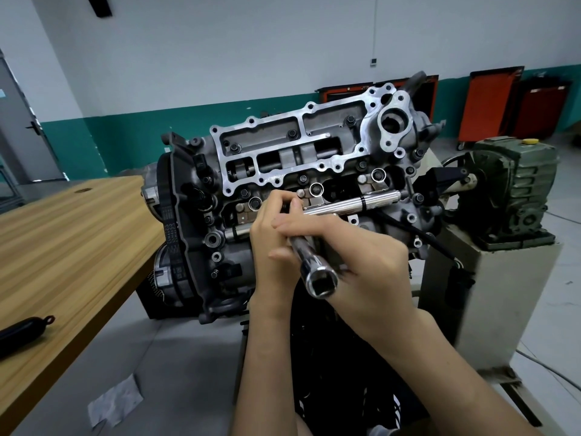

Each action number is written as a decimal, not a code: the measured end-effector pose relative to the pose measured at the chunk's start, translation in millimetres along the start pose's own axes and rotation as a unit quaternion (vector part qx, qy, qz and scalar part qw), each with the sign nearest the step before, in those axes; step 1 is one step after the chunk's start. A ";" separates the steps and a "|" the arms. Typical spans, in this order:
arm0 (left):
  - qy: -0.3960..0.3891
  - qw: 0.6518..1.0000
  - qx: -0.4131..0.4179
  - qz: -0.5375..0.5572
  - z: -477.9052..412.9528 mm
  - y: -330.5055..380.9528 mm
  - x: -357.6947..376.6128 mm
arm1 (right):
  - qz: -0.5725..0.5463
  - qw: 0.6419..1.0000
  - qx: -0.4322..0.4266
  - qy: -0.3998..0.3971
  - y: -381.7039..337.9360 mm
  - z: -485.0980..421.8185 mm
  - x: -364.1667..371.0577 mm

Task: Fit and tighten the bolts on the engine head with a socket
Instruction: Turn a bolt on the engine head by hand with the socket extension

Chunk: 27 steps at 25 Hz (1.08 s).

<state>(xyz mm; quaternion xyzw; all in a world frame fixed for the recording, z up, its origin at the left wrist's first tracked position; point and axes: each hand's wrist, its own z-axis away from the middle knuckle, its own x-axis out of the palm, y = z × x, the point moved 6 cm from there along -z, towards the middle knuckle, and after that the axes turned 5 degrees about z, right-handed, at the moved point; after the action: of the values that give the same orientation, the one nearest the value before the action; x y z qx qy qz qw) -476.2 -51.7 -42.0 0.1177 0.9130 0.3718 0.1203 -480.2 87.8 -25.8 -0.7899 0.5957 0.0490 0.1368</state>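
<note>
The long socket (318, 273) is held in front of the engine head (298, 146), its square drive end towards the camera. The right hand (367, 256) grips its shaft. The left hand (270, 243) pinches its upper end. A chrome bar (355, 202) lies across the head beyond the fingers. A wooden table (63, 231) stands to the left.

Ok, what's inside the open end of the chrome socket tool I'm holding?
The near end of the socket tool shows a dark square hole, nothing visible in it. Its far end, and whatever it sits on, is covered by your left hand and right hand.
</note>
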 end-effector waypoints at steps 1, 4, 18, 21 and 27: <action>-0.018 1.000 -0.003 0.020 1.6 -2.3 0.3 | -0.002 1.000 0.011 0.019 1.3 0.3 -2.6; -0.023 0.994 -0.060 0.089 -0.9 -8.2 6.3 | -0.029 1.000 0.005 0.011 -3.2 2.3 0.4; 0.032 0.999 -0.020 -0.001 -3.0 -0.3 1.7 | 0.005 1.000 -0.002 -0.005 -1.8 0.9 -1.5; 0.021 0.999 -0.004 0.040 6.2 -0.9 -2.4 | 0.025 0.999 0.017 0.039 2.1 0.6 -7.6; -0.001 0.998 -0.061 0.024 -5.8 -4.5 5.9 | -0.013 0.999 -0.021 -0.035 -4.4 0.7 3.9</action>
<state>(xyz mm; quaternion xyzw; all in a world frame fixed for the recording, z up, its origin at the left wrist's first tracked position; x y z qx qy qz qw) -484.1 -56.8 -42.0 0.1323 0.8855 0.4291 0.1195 -474.8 85.5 -26.7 -0.7979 0.5794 0.0876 0.1412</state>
